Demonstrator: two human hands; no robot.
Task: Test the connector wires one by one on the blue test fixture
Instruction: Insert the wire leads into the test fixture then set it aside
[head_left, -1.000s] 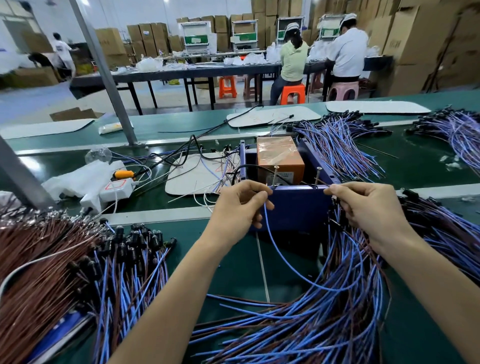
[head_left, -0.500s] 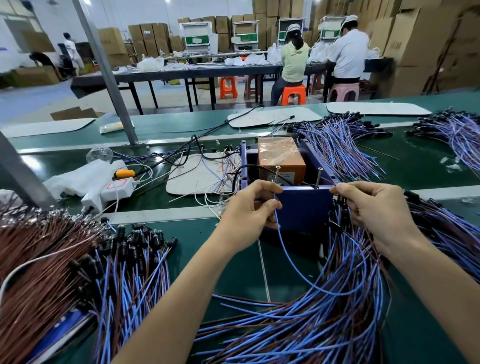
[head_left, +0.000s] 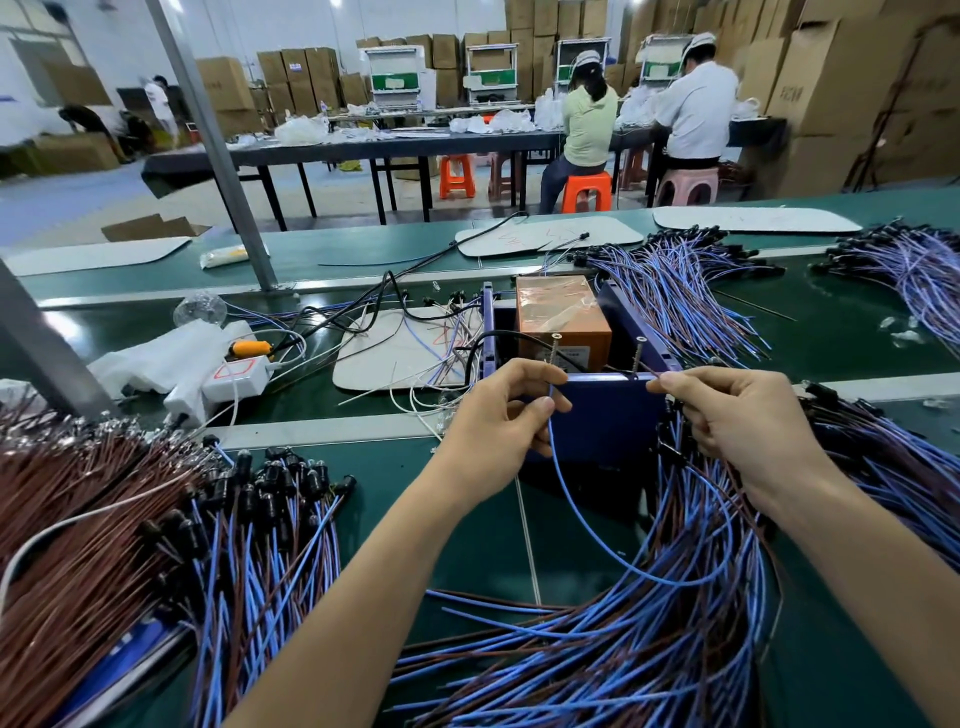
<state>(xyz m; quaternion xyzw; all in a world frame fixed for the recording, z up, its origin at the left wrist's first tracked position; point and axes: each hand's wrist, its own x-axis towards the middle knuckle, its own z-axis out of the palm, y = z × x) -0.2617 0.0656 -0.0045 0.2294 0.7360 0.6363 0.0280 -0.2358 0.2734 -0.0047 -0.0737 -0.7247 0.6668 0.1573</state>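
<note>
The blue test fixture (head_left: 613, 410) stands mid-bench, an open blue box with an orange block (head_left: 563, 317) inside and two upright screws on its near rim. My left hand (head_left: 501, 415) pinches the blue end of one connector wire (head_left: 597, 540) at the left screw. My right hand (head_left: 737, 415) pinches the wire's other end at the right screw (head_left: 638, 353). The wire hangs in a loop between both hands. A heap of blue and brown wires (head_left: 649, 649) lies under my right forearm.
Another pile of wires with black connectors (head_left: 223, 519) fills the near left. More wire bundles (head_left: 675, 291) lie behind and right of the fixture. A white power strip (head_left: 234, 374), loose cables and a white pad (head_left: 395, 348) sit left of it. People work at far tables.
Both hands have shifted slightly along the fixture's near rim, and the wire's ends now sit at the two screws. The wire loop stays hanging between them.
</note>
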